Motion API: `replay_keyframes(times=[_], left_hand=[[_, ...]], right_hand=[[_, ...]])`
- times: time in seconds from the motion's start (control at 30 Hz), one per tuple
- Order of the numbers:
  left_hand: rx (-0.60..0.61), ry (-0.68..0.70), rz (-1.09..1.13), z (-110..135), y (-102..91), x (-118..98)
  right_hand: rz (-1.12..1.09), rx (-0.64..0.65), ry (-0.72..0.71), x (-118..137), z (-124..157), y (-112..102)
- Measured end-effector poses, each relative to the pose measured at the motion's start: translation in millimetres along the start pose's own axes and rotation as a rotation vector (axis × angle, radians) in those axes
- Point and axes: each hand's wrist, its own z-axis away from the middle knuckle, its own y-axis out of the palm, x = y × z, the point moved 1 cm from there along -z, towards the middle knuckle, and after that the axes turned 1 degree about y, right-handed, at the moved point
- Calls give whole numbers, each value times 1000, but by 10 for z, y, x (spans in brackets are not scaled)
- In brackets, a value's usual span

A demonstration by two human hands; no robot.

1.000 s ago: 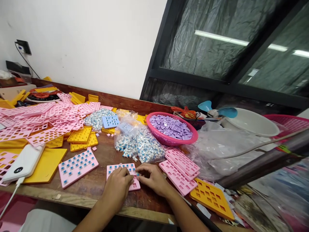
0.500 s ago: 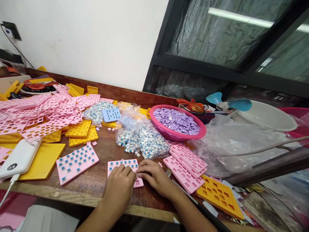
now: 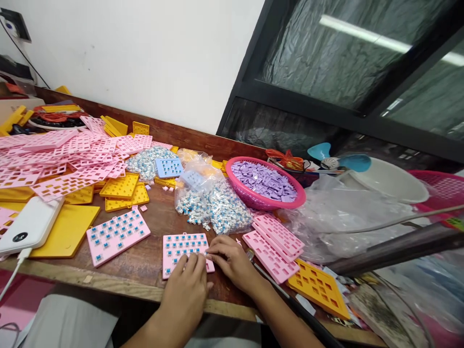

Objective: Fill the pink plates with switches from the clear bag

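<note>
A pink keyboard plate (image 3: pixel 177 263) lies in front of me, most of its visible square holes filled with small blue-and-white key switches. My left hand (image 3: pixel 188 280) rests over the plate's lower part, fingers laid on it and slightly bent. The thumb and forefinger of my right hand (image 3: pixel 230 261) pinch together at the right edge; a small pale piece, apparently a key switch (image 3: pixel 207 253), shows at the tips. An uncovered hole is visible beside my left fingertips. Left of this stands a second pink plate (image 3: pixel 118 237) set with blue switches.
Behind the plate sits a clear bag of switches (image 3: pixel 228 208). A pink basket (image 3: pixel 302 195) holds purple pieces. Pink plates (image 3: pixel 270 256) and a yellow plate (image 3: pixel 319 290) lie right, near a dark rod (image 3: pixel 290 302). A white power bank (image 3: pixel 31 224) and heaped pink plates (image 3: pixel 68 159) are left.
My left hand has drawn back toward me and to the right, uncovering more switches on the plate. The right hand stays pinched at the plate's right edge. The view has shifted slightly.
</note>
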Motion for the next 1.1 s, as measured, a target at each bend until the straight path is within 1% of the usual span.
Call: replay_keyframes(times=[0.07,0.13,0.2,0.27,0.3,0.37,0.43,0.5,0.57,0.67,0.73,0.83,0.9,0.97,1.03,1.1], left_hand=[[9,-61,78,18,-36,98],[-13,-102,118,39,-57,213],[-30,-121,129,60,-51,313],[-4,-133,149,78,-28,382],[12,-137,163,84,-17,403],[32,-144,187,93,-7,423],[35,-145,197,94,-11,423],[31,-137,190,89,-15,413],[29,-127,172,74,-9,401],[39,-117,163,42,19,389],[49,-107,175,25,31,384],[59,-104,194,27,14,383],[54,-111,195,45,-15,384],[44,-107,182,67,-41,387],[35,-86,159,85,-52,390],[24,-56,137,96,-45,394]], right_hand=[[82,3,-44,29,40,13],[150,22,-62,87,77,-7],[178,65,-44,156,86,-63],[161,121,-6,199,40,-143],[151,126,18,199,-9,-186],[163,71,70,150,-149,-258],[231,0,121,50,-318,-290],[327,-5,159,-61,-476,-267],[432,34,189,-147,-589,-201],[578,55,219,-197,-655,-87],[621,43,220,-180,-642,-50],[540,20,215,-81,-552,-100],[399,12,220,35,-441,-177],[228,32,236,177,-293,-227],[93,74,247,306,-138,-207],[55,84,233,382,-10,-117]])
